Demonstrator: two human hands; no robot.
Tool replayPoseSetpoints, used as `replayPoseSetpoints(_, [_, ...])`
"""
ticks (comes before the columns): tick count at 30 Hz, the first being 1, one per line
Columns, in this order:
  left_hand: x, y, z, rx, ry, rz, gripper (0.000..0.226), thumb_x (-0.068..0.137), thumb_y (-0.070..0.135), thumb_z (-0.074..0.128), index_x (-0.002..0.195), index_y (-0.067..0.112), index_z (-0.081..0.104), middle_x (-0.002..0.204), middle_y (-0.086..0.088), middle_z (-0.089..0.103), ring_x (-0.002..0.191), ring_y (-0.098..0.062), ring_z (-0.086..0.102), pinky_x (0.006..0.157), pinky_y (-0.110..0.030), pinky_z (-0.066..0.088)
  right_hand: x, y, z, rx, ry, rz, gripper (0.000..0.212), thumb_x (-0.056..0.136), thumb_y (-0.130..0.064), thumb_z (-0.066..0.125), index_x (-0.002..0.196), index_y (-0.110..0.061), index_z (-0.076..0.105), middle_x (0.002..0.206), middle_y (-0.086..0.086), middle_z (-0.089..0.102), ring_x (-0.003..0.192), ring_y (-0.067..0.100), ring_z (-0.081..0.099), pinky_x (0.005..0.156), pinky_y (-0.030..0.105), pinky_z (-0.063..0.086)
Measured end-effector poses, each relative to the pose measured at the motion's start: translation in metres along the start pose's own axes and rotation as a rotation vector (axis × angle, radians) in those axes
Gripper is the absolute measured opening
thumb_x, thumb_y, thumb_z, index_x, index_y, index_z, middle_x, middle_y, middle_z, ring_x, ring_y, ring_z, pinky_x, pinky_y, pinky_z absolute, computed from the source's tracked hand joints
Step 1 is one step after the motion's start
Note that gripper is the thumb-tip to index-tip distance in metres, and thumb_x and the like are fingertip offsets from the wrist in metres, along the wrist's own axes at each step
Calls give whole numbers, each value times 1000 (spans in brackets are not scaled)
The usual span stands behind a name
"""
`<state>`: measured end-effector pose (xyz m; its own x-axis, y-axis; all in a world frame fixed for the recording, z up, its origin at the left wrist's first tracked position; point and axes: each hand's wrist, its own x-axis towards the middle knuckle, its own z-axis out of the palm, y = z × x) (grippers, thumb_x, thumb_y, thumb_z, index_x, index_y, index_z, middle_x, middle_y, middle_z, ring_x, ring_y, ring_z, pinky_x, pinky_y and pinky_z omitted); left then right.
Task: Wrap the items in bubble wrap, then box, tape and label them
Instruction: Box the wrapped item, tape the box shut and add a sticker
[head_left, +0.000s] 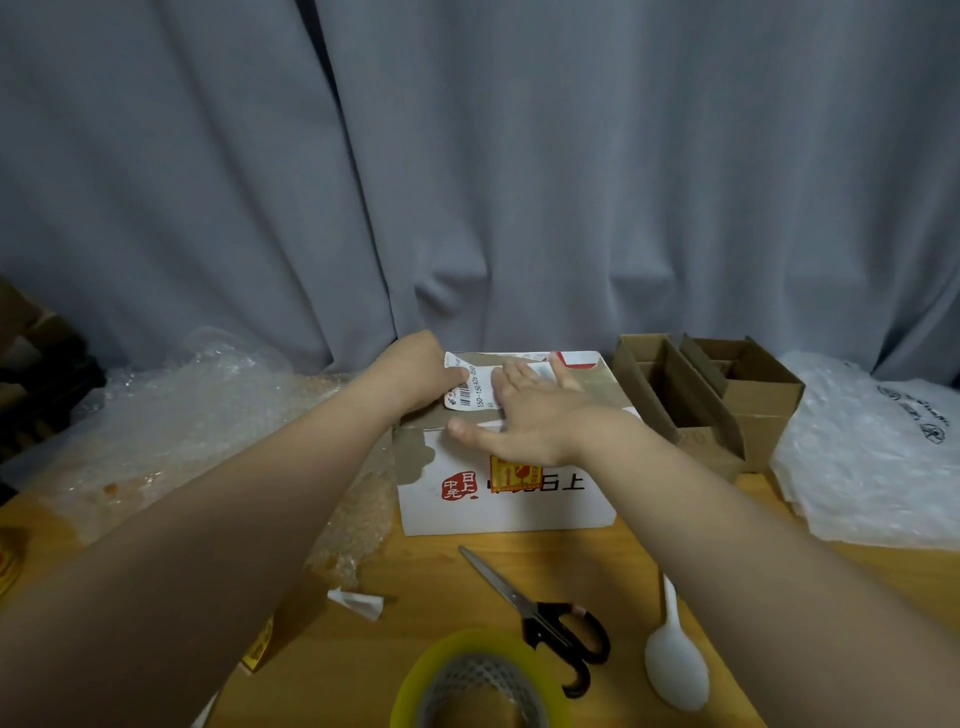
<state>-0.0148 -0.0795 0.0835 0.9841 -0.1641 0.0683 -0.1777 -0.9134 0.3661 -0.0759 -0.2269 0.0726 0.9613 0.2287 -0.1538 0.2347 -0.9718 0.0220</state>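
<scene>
A closed white cardboard box (506, 506) with red printed characters stands in the middle of the wooden table. A white shipping label (470, 384) with a barcode lies on its top, its left edge lifted. My left hand (415, 371) pinches that left edge of the label. My right hand (530, 415) lies flat on the box top with straight fingers, pressing the label down.
Loose bubble wrap (171, 410) is piled at the left. Empty brown cartons (727, 400) stand to the right of the box, with a white plastic bag (878, 457) beyond. Near me lie black-handled scissors (550, 618), a tape roll (478, 680), a white plastic spoon (675, 665) and a paper scrap (358, 603).
</scene>
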Motion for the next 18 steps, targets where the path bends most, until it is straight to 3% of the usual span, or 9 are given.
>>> replayPoseSetpoints(3, [-9,-15,-1,-68,137,-88,41,87,36,61,111,3,55,116,-17,55,102,-32,56,76,-33,42,-1,-4,-1,45,-29,-9,105,79,-83,19,153,-11,0,161,7,-5,148,18,-10,119,43,-9])
replayPoseSetpoints(6, [-21,-34,1,-202,143,-105,28,88,32,62,102,8,57,102,-13,58,93,-26,56,82,-35,46,-1,-8,-1,42,-45,-16,109,77,-84,22,153,-11,-2,161,8,-6,148,20,-11,120,41,-7])
replayPoseSetpoints(8, [-25,-42,3,-413,112,-88,22,89,22,63,100,3,63,93,-12,65,86,-25,60,85,-37,50,3,-19,-1,53,-42,-31,110,77,-84,24,153,-9,-2,161,9,-6,148,19,-10,120,42,-8])
replayPoseSetpoints(11, [-30,-48,2,-604,76,-70,10,91,11,57,93,6,66,94,-18,69,86,-25,64,89,-41,52,9,-42,-1,73,-21,-66,109,79,-83,27,153,-8,-2,161,9,-6,148,19,-10,120,43,-8])
replayPoseSetpoints(13, [-30,-49,2,-653,50,-68,13,94,9,52,95,8,65,93,-18,68,85,-24,61,88,-39,51,13,-57,0,91,-17,-94,111,79,-82,32,152,-7,-4,161,10,-6,148,20,-9,121,41,-3])
replayPoseSetpoints(15, [-32,-51,-2,-734,-12,-73,20,97,12,47,93,7,66,90,-15,63,83,-23,57,86,-36,51,13,-71,-1,198,1,-171,110,79,-78,44,153,-8,1,160,11,8,148,25,6,120,39,12])
replayPoseSetpoints(17, [-32,-50,-7,-802,-62,-78,29,100,27,43,95,10,66,98,-11,64,89,-22,58,94,-38,49,12,-70,-6,528,14,-222,94,83,-56,62,151,-13,15,145,9,44,135,23,42,107,33,39])
replayPoseSetpoints(18, [-32,-48,-10,-740,-37,-48,35,100,34,40,98,10,65,104,-10,64,94,-23,59,98,-38,46,10,-63,-11,702,9,-198,85,87,-43,63,151,-14,15,141,6,49,130,20,48,101,28,42])
